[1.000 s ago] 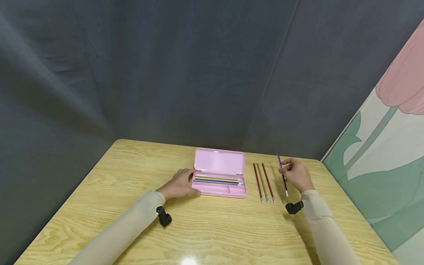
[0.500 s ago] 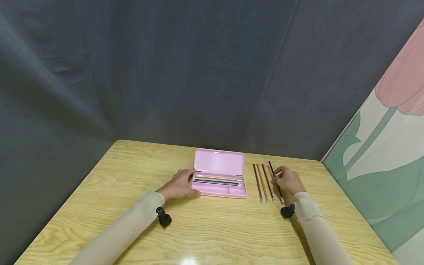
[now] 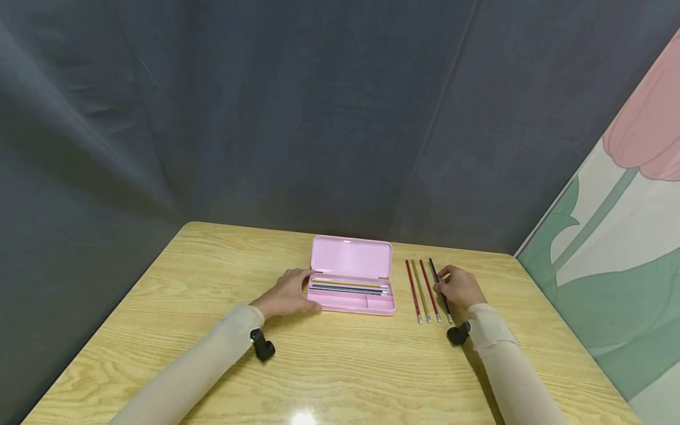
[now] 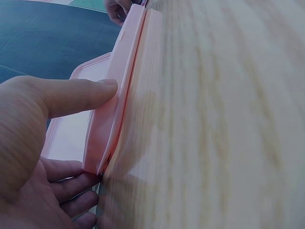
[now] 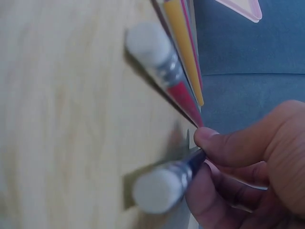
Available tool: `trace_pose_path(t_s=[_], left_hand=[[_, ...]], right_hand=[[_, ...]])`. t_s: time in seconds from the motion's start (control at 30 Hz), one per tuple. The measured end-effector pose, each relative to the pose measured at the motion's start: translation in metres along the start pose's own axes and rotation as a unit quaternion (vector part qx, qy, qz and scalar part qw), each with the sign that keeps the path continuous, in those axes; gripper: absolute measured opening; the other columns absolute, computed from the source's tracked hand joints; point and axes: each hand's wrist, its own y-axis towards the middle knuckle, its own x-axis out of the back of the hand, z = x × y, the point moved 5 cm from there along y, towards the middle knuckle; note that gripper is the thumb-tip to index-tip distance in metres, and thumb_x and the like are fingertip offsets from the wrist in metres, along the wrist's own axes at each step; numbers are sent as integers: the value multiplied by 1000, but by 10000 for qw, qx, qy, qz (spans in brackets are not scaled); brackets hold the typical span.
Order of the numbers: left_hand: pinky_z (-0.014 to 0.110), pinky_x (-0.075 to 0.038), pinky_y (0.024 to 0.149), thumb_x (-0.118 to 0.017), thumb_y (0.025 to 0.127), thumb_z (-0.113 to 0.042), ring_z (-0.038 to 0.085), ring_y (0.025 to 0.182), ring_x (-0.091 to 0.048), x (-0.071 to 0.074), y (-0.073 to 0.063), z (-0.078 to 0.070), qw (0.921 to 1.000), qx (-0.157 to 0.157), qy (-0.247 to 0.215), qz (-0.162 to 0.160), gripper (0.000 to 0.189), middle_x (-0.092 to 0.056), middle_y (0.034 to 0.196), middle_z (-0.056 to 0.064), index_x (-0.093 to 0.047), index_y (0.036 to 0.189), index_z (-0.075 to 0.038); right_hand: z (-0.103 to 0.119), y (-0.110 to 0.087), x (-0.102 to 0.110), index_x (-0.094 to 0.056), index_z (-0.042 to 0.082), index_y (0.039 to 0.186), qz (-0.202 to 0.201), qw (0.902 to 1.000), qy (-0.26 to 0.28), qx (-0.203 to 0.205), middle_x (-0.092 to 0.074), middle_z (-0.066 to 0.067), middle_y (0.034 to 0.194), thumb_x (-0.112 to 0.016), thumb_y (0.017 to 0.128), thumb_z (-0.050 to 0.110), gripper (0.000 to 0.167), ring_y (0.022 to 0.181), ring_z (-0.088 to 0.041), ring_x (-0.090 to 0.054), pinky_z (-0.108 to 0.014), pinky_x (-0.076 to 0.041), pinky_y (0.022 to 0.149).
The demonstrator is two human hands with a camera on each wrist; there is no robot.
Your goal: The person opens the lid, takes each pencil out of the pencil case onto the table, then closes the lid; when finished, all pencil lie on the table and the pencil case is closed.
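Light glares off the wood-grain tabletop [image 3: 340, 366] near the front; dark blue-grey cloth [image 3: 319, 118] drapes the far side and left, and there's a pink tulip [image 3: 645, 124] with green leaves [image 3: 632, 301] on the right!

"Where's the pencil case [image 3: 340, 301]?"
"On the table [image 3: 340, 366], my left hand [image 3: 288, 293] at its left end, lid [image 3: 351, 257] behind, some pencils [image 3: 347, 290] inside."
"Loose pencils [image 3: 421, 291]?"
"Four, right of it; my right hand [image 3: 461, 287] holds the rightmost pencil [image 3: 446, 308]."

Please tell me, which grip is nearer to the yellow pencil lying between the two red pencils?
Right. The right grip pinches the dark blue pencil, to the right of the yellow pencil; the left grip is farther, on its left, holding the pink case's left end.
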Motion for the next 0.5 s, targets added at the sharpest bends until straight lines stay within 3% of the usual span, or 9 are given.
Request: trace_pose_path(t_s=[0.5], left_hand=[[52, -35, 119, -88, 74, -33, 31, 140, -41, 2, -2, -5, 10000, 23, -82, -3, 89, -52, 150, 9, -48, 150, -10]], right_hand=[[1, 3, -4, -64, -1, 111, -38, 9999, -134, 92, -71, -15, 90, -71, 91, 21, 30, 64, -16, -60, -29, -46, 56]])
